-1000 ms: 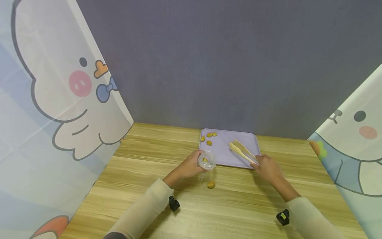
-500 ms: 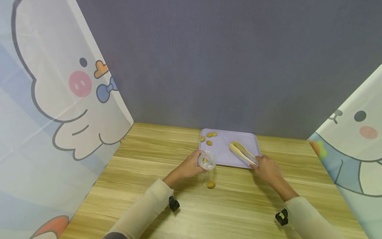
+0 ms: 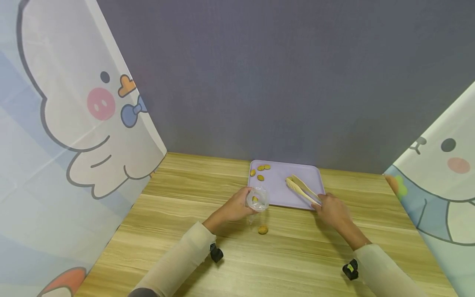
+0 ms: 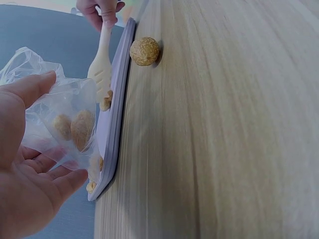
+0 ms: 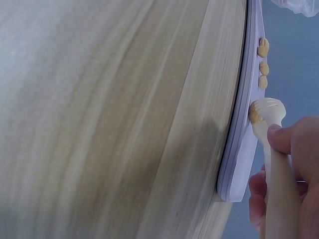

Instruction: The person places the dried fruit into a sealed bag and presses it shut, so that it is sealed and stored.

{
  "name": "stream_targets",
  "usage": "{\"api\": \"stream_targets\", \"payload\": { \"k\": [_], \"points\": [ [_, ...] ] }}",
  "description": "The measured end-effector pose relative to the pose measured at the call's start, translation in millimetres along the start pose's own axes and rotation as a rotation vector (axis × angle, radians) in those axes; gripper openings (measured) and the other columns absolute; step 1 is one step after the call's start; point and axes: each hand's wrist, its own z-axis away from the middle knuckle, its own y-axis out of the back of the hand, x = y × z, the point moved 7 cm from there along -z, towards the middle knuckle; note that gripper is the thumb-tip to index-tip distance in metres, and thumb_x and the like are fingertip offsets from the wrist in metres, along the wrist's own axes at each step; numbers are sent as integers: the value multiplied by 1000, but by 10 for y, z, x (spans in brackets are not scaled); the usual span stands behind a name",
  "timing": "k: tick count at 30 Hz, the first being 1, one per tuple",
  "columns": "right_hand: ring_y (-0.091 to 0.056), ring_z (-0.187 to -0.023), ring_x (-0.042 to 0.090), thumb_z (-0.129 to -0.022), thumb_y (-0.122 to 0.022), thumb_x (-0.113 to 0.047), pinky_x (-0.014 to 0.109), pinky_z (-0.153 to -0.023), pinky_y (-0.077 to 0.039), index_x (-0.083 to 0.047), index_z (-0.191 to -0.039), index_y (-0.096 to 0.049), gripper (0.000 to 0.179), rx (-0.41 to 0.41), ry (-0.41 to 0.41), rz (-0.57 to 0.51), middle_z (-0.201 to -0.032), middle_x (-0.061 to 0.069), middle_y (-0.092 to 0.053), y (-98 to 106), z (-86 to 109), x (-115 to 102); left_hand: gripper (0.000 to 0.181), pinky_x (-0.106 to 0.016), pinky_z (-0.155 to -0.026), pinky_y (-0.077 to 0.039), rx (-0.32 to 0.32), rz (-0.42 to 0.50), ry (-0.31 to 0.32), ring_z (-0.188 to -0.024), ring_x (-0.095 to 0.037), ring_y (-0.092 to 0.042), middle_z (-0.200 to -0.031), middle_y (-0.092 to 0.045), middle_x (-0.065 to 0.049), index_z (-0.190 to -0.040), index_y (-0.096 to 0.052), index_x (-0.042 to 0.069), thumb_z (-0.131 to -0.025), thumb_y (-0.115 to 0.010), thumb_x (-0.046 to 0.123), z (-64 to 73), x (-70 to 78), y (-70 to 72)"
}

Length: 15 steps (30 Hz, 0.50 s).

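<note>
My left hand (image 3: 235,205) holds a clear plastic bag (image 4: 65,107) by its side, thumb over the rim and fingers beneath. Inside it show brown walnuts (image 4: 81,127). The bag's round mouth faces up in the head view. My right hand (image 3: 332,209) grips pale cream tongs (image 3: 296,188) by their arms, thumb on one arm. Their slotted heads are low over the lilac tray (image 3: 278,197), and a walnut (image 5: 255,113) shows right at them in the right wrist view. Several more walnuts (image 3: 260,177) lie at the tray's left end.
One loose walnut (image 3: 263,229) sits on the wooden table (image 3: 297,255), nearer to me than the bag. Behind the tray stands a grey panel (image 3: 259,82). Cartoon-printed curtains (image 3: 74,136) flank the table on the left and right.
My right wrist has shifted very slightly left. The left hand, the bag and the loose walnut have stayed in place.
</note>
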Motion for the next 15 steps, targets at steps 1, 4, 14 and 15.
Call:
{"api": "stream_targets", "payload": {
  "k": [1, 4, 14, 15],
  "points": [
    [-60, -66, 30, -91, -73, -26, 50, -55, -50, 4, -116, -67, 39, 0, 1, 2, -83, 17, -62, -2, -1, -1, 70, -44, -110, -45, 1, -4, -1, -122, -22, -55, -133, -56, -9, -142, -47, 5, -85, -81, 25, 1, 0, 1],
    [-61, -67, 31, -91, -73, -26, 50, -56, -50, 3, -115, -67, 39, 7, 8, 12, -83, 18, -63, -1, -2, -11, 69, -45, -109, -46, 5, -3, -9, -122, -23, -56, -133, -56, -10, -142, -47, 6, -86, -81, 26, 1, 8, 8],
    [-66, -75, 40, -92, -72, -27, 55, -62, -55, 7, -123, -65, 46, 27, 30, 21, -93, 24, -66, 48, 25, -65, 70, -46, -108, -46, -2, 31, -11, -121, -23, -55, -132, -56, -11, -143, -46, 4, -85, -81, 24, 28, 38, 27],
    [-67, -76, 41, -92, -72, -27, 56, -63, -55, 7, -124, -64, 47, 32, 34, 18, -94, 25, -67, 59, 29, -73, 70, -46, -109, -45, -4, 32, -8, -121, -23, -55, -132, -56, -11, -143, -46, 5, -85, -81, 24, 29, 33, 26]
  ]
}}
